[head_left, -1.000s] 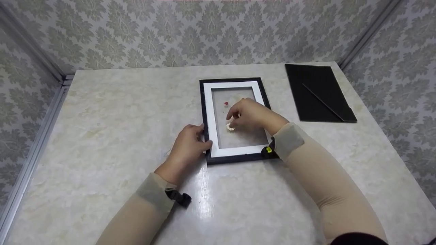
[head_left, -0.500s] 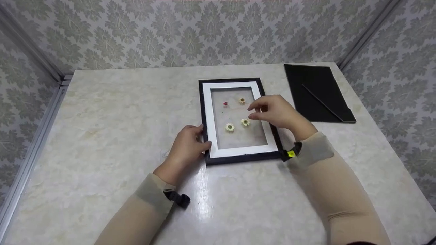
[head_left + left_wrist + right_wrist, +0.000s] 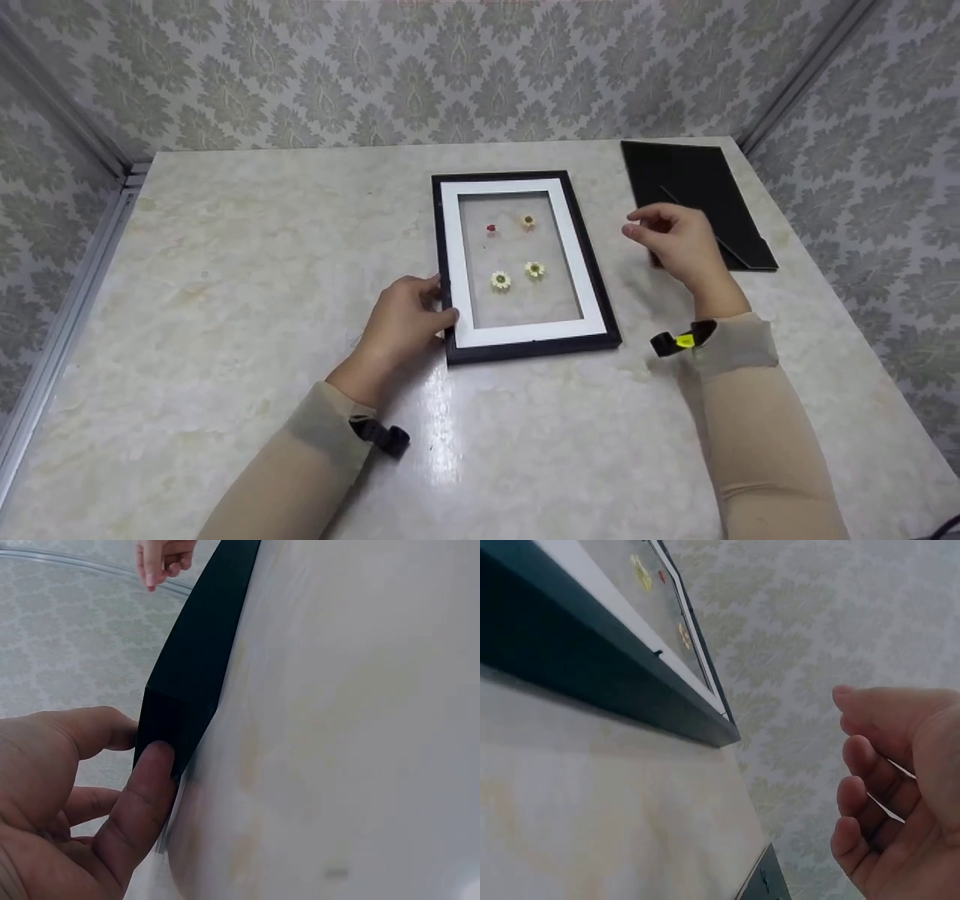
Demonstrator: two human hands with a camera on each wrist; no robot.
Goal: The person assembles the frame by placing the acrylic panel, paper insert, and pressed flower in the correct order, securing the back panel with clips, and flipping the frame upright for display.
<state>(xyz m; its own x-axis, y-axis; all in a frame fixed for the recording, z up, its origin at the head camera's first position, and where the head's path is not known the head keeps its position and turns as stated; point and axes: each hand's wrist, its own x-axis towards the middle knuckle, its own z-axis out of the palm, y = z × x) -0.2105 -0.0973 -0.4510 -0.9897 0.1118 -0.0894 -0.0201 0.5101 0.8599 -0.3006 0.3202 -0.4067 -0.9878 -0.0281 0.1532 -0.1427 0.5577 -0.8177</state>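
Note:
A black picture frame (image 3: 534, 351) with a white inner border (image 3: 592, 277) lies flat on the table. Inside its window are two pale daisy-like flowers, one on the left (image 3: 500, 280) and one on the right (image 3: 535, 269), plus an orange-centred flower (image 3: 529, 221) and a small red one (image 3: 491, 228). My left hand (image 3: 397, 322) holds the frame's left side near the lower corner; the left wrist view shows the thumb (image 3: 142, 802) against the black edge. Right of the frame hovers my right hand (image 3: 679, 244), its fingers loosely curled around nothing.
A black backing board (image 3: 690, 165) with a diagonal flap or strut lies at the table's far right, partly behind the right hand. Patterned walls (image 3: 457, 75) enclose the pale marbled table (image 3: 262, 247) at the back and sides. A black cable (image 3: 946, 526) shows at lower right.
My right hand has lifted off the flowers inside the frame and moved right, uncovering them, toward the black board. The left hand keeps its hold on the frame.

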